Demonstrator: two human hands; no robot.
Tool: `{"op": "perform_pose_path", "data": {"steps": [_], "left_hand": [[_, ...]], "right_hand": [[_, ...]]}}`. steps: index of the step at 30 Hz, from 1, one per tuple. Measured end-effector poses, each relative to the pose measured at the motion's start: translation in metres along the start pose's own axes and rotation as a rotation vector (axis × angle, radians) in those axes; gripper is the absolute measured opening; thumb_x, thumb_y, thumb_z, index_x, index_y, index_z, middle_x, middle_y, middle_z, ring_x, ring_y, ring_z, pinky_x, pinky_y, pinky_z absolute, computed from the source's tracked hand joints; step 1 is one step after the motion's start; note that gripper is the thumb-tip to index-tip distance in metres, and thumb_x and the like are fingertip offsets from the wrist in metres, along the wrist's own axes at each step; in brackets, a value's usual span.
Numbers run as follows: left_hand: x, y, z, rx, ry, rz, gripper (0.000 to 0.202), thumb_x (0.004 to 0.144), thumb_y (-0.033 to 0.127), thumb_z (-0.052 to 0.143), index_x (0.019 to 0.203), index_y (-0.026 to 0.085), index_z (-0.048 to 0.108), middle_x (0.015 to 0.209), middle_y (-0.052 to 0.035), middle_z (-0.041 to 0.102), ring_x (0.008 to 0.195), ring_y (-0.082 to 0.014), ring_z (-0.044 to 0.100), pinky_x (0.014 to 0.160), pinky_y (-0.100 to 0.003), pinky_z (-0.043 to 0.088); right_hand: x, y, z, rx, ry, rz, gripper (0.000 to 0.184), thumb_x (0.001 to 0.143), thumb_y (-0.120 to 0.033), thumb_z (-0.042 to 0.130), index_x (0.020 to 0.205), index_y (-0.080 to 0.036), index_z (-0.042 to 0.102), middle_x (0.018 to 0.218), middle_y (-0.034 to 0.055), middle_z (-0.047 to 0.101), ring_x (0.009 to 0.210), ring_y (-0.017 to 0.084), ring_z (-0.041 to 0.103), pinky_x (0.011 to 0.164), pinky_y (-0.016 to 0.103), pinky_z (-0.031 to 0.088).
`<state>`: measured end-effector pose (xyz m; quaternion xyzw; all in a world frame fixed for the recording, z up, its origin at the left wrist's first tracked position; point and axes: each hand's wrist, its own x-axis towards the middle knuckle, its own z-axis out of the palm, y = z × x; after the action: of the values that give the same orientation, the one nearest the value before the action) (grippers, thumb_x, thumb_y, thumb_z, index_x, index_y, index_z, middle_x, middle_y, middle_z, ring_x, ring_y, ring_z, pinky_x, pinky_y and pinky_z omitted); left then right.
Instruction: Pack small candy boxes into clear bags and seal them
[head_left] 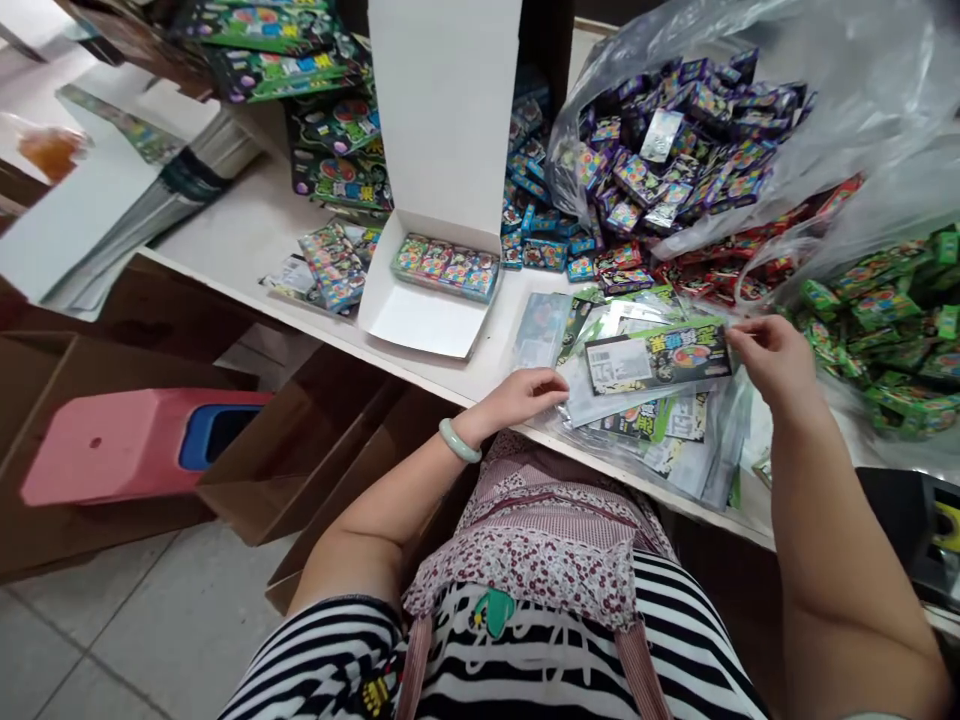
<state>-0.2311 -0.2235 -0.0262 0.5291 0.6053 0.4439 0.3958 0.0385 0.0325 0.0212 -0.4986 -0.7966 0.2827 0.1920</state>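
Taking the middle of my view as the clock's hub, I have the printed card (664, 362) at three o'clock, tilted slightly up to the right, above a heap of clear plastic sleeves (679, 470). My right hand (772, 360), farther out at three, pinches the card's right end between thumb and fingers. My left hand (532, 393) sits just off the hub at four, fingers together and bent at the left edge of the clear plastic; I cannot tell whether they grip it. I also cannot tell whether the card is inside a sleeve. At eleven, a row of small packs (446, 268) lies in a white box (450, 110) whose lid stands up toward twelve. Blue packs (545, 254) lie loose around one, purple packs (697, 150) fill a clear bag at two, and green packs (892, 310) sit well out at three. A pink stool (112, 440) lies toward nine, below the table (217, 240).
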Motion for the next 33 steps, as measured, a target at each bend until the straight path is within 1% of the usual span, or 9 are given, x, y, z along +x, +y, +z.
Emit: {"op": "perform_pose_path", "data": {"steps": [4, 7, 9, 12, 16, 21, 25, 28, 33], "left_hand": [[-0.005, 0.019, 0.012, -0.020, 0.079, -0.013, 0.023, 0.087, 0.039, 0.064, 0.090, 0.017, 0.071, 0.088, -0.0057, 0.072, 0.076, -0.0150, 0.064, 0.073, -0.030, 0.052], [-0.002, 0.036, 0.037, -0.312, 0.008, -0.097, 0.035, 0.088, 0.046, 0.065, 0.107, 0.018, 0.070, 0.100, -0.0098, 0.074, 0.082, -0.0162, 0.069, 0.076, -0.032, 0.055], [0.008, 0.045, 0.057, -0.505, -0.003, -0.120, 0.046, 0.086, 0.052, 0.069, 0.119, 0.020, 0.065, 0.117, -0.0121, 0.071, 0.100, -0.0200, 0.070, 0.085, -0.034, 0.056], [0.031, 0.051, 0.074, -0.683, 0.259, -0.063, 0.047, 0.088, 0.058, 0.063, 0.119, 0.023, 0.060, 0.125, -0.0100, 0.067, 0.116, -0.0232, 0.065, 0.092, -0.038, 0.056], [0.041, 0.049, 0.057, -0.653, 0.528, 0.030, 0.037, 0.088, 0.053, 0.062, 0.106, 0.021, 0.058, 0.109, -0.0058, 0.070, 0.110, -0.0211, 0.065, 0.095, -0.039, 0.055], [0.017, 0.060, 0.041, -0.269, 0.227, -0.038, 0.032, 0.084, 0.046, 0.067, 0.075, 0.020, 0.050, 0.074, 0.0001, 0.058, 0.078, -0.0150, 0.059, 0.073, -0.031, 0.051], [0.007, 0.082, 0.046, 0.012, 0.062, 0.047, 0.036, 0.089, 0.040, 0.059, 0.067, 0.021, 0.039, 0.065, 0.0029, 0.045, 0.064, -0.0125, 0.045, 0.060, -0.028, 0.040], [0.003, 0.091, 0.042, 0.179, 0.022, 0.111, 0.030, 0.092, 0.034, 0.054, 0.068, 0.021, 0.041, 0.068, 0.0020, 0.047, 0.066, -0.0138, 0.047, 0.061, -0.029, 0.039], [-0.006, 0.095, 0.030, 0.446, -0.019, 0.248, 0.018, 0.097, 0.025, 0.048, 0.080, 0.021, 0.052, 0.080, -0.0035, 0.060, 0.076, -0.0178, 0.058, 0.068, -0.032, 0.048]], "right_hand": [[-0.029, 0.000, -0.020, 0.619, 0.320, 0.219, 0.029, 0.065, -0.044, 0.066, 0.081, -0.028, 0.047, 0.062, -0.0043, 0.042, 0.051, 0.014, 0.036, 0.050, 0.032, 0.031], [-0.056, -0.018, -0.008, 0.807, 0.337, 0.228, 0.036, 0.059, -0.046, 0.072, 0.078, -0.029, 0.046, 0.064, -0.0050, 0.039, 0.052, 0.014, 0.036, 0.048, 0.031, 0.029], [-0.078, -0.032, 0.013, 0.870, 0.239, 0.228, 0.037, 0.061, -0.048, 0.072, 0.076, -0.029, 0.044, 0.065, -0.0052, 0.039, 0.053, 0.015, 0.040, 0.049, 0.030, 0.034], [-0.114, -0.049, 0.048, 0.903, 0.051, 0.201, 0.037, 0.070, -0.054, 0.068, 0.077, -0.029, 0.043, 0.064, -0.0047, 0.046, 0.055, 0.016, 0.051, 0.052, 0.030, 0.044], [-0.145, -0.055, 0.053, 0.648, -0.313, 0.009, 0.026, 0.083, -0.055, 0.063, 0.084, -0.030, 0.058, 0.080, 0.0034, 0.068, 0.076, 0.024, 0.067, 0.069, 0.042, 0.057], [-0.128, -0.080, 0.004, 0.165, 0.101, -0.335, 0.028, 0.092, -0.045, 0.056, 0.114, -0.032, 0.066, 0.106, 0.0107, 0.072, 0.103, 0.030, 0.066, 0.098, 0.053, 0.050], [-0.091, -0.107, -0.005, -0.048, -0.029, -0.543, 0.031, 0.092, -0.038, 0.055, 0.118, -0.025, 0.067, 0.119, 0.0129, 0.070, 0.116, 0.032, 0.060, 0.104, 0.052, 0.044], [-0.075, -0.110, 0.002, 0.025, -0.158, -0.512, 0.025, 0.087, -0.040, 0.062, 0.102, -0.022, 0.070, 0.099, 0.0096, 0.073, 0.095, 0.027, 0.065, 0.087, 0.042, 0.051], [-0.072, -0.104, 0.007, 0.343, -0.717, -0.414, 0.035, 0.079, -0.054, 0.068, 0.092, -0.023, 0.076, 0.084, 0.0021, 0.076, 0.076, 0.019, 0.066, 0.074, 0.032, 0.053]]}}
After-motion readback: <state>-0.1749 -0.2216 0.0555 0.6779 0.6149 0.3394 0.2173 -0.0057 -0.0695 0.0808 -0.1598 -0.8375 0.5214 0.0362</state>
